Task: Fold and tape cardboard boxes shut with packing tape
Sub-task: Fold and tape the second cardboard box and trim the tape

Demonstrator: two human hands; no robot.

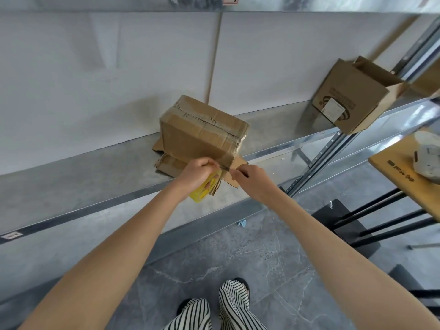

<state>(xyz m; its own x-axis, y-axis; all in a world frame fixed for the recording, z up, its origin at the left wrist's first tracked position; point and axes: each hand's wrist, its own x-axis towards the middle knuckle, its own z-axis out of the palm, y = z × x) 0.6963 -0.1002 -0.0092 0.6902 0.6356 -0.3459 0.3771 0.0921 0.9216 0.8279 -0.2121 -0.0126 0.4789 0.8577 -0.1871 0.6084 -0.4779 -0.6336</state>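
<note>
- A person in striped trousers (214, 310) stands at a metal shelf (95, 177), both hands working at its front edge.
- The left hand (197, 172) is curled round a yellow tape holder (204, 190). The right hand (252, 179) pinches a strip of packing tape (225, 166) stretched between the two.
- The cardboard box (202, 129) sits on the shelf just beyond the hands, flaps closed and tape along its top seam, on top of flattened cardboard (170, 164).
- Likely risks: the taut strip may twist and stick to itself, or tear ragged. A hard pull may also drag the box forward, since the loose cardboard beneath it overhangs the shelf edge.
- The left hand hides most of the holder, so any cutter cannot be made out. Whether the strip's far end is pressed down on the box is unclear.
- Well apart to the right, an open box (354, 96) conceals its contents, and a tabletop (392, 172) carrying a pale object (428, 158) is cut off by the frame.
</note>
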